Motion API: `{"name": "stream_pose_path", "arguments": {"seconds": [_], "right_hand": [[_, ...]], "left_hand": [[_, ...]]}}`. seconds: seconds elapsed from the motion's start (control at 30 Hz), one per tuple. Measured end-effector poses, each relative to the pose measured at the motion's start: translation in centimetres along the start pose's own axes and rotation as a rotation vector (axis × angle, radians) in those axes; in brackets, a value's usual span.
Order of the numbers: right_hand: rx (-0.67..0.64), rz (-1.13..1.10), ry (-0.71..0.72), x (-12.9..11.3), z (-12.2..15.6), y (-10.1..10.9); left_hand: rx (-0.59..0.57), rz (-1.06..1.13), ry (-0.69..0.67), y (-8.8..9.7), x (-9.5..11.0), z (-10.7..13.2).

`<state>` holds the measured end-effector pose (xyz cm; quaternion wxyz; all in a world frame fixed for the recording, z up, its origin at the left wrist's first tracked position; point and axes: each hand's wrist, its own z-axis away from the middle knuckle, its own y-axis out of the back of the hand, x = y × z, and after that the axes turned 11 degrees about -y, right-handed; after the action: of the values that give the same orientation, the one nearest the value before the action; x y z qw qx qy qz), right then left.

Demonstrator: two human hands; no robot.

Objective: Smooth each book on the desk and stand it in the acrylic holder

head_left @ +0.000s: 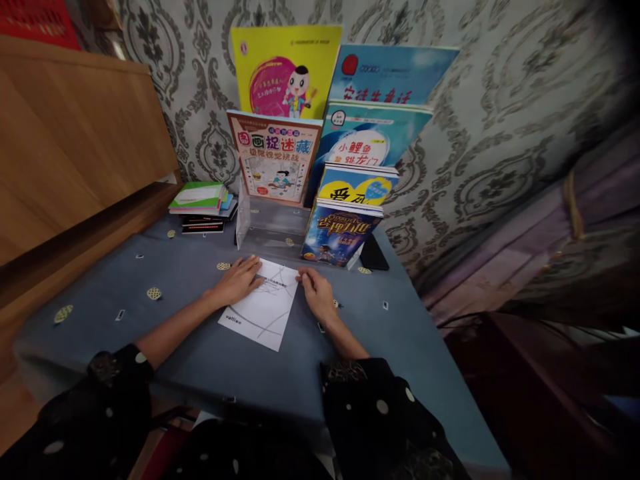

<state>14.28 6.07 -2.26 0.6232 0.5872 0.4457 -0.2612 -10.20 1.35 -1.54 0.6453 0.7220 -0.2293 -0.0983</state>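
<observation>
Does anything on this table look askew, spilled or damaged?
Only the white sheet, which lies slanted to the table edge under the left hand, with the right hand at its corner. Nothing looks spilled or torn.

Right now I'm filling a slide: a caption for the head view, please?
Left hand and right hand touch a white booklet on blue cloth before a rack of children's books.

The counter (210, 363), draped in blue-grey cloth, carries a white sheet (263, 313) near its middle, a stack of books (203, 203) at the back left, a clear book stand (273, 230) and a dark flat object (375, 257) beside it.
</observation>
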Motion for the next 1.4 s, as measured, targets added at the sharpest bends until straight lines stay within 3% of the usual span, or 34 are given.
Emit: {"name": "stream_pose_path", "arguments": {"seconds": [0.4,0.67,0.93,1.1,1.4], "right_hand": [[0.015,-0.040,-0.023,1.0,-0.9,-0.2],[0.146,0.005,0.000,0.6,-0.8,0.7],[0.005,0.096,0.075,0.3,-0.6,0.2],[-0.014,0.169,0.103,0.6,-0.9,0.3],[-0.056,0.403,0.200,-0.3,0.5,0.2]], "left_hand": [[-0.047,0.113,-0.300,-1.3,3.0,-4.5],[0.004,0.071,-0.344,-1.2,3.5,-4.7],[0.082,0.093,-0.410,-0.1,4.0,-4.3],[0.089,0.160,-0.510,0.4,4.7,-2.1],[-0.008,0.313,-0.547,3.0,7.4,6.2]]}}
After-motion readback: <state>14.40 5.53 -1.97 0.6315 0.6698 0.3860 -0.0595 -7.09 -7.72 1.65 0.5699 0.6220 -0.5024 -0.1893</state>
